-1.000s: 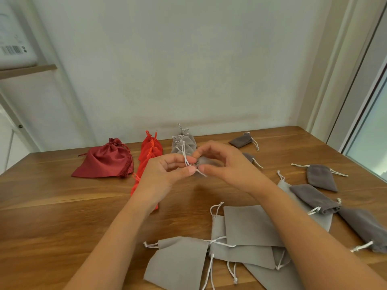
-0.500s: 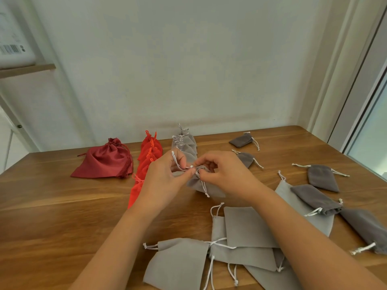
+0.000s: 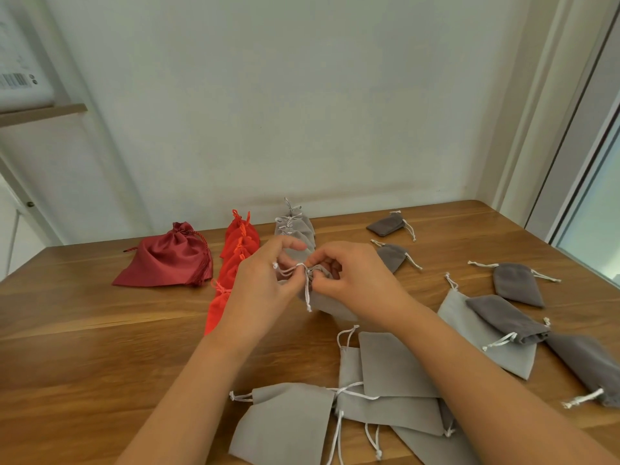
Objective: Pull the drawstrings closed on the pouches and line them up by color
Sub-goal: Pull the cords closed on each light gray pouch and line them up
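Pinching the white drawstring with left hand, gripping the gathered neck of the light grey pouch with right hand, mid-table just before the grey row, risking a slipped cord or lopsided cinch from uneven tugging.

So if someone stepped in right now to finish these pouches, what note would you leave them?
Left hand: pinches the white drawstring of a light grey pouch.
Right hand: pinches that pouch at its gathered mouth.
Done: a row of orange-red pouches and a row of light grey pouches, closed, at the back of the table; a dark red pouch to their left.
To do: finish this one and add it to the grey row; close the flat light grey pouches in front; line up the dark grey pouches scattered at the right.
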### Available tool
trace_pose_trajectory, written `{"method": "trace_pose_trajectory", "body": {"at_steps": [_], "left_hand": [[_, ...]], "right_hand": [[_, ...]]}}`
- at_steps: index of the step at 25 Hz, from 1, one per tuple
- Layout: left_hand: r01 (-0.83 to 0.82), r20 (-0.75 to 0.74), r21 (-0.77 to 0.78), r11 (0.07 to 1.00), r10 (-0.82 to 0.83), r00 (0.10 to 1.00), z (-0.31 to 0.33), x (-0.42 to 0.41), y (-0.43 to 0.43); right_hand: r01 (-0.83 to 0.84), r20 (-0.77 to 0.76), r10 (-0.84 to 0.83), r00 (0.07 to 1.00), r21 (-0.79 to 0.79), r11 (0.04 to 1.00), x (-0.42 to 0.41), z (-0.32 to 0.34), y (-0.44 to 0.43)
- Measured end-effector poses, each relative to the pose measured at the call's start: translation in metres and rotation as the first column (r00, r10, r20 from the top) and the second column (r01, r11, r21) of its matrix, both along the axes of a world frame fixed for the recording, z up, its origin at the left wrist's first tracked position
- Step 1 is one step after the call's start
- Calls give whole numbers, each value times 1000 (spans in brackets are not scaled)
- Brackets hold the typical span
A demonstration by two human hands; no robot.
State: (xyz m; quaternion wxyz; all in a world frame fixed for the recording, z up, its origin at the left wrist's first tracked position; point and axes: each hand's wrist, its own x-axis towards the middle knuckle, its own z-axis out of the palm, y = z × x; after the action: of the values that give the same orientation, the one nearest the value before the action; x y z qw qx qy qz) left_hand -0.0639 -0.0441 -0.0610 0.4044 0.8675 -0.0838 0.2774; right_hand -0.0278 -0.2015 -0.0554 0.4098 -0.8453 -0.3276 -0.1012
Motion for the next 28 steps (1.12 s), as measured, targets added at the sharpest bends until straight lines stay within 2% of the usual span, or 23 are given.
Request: {"method": "trace_pose_trajectory", "body": {"at_steps": [4,6,10,15,18,21,26,28], "left_hand": [[-17,92,71,997,10,996,0,0,2],[-36,123,56,998,29,992,-1,2,4],[-41,163,-2,999,41,986,0,1,6],[9,204,19,1000,-13,979,3,-3,5],[44,232,12,999,-45,972,2,-4,4],[82,236,-59,995,-65,970,2,-4,4],[84,168,-147,985,-59,984,3,-5,1],[48,104,-175,983,-30,994,5,-5,1]], "right_hand": [[9,-11,-8,1000,87,996,-3,1,2],[-12,-48,18,999,126,992,-3,2,1],[-52,-231,134,964,331,942,5,4,-2],[-102,-349,311,884,505,857,5,6,-1],[-59,-350,272,896,513,856,4,8,-2],[-13,-355,255,900,562,827,3,9,-2],[1,-323,218,921,560,829,7,9,-4],[29,-293,150,944,529,848,9,9,-8]]}}
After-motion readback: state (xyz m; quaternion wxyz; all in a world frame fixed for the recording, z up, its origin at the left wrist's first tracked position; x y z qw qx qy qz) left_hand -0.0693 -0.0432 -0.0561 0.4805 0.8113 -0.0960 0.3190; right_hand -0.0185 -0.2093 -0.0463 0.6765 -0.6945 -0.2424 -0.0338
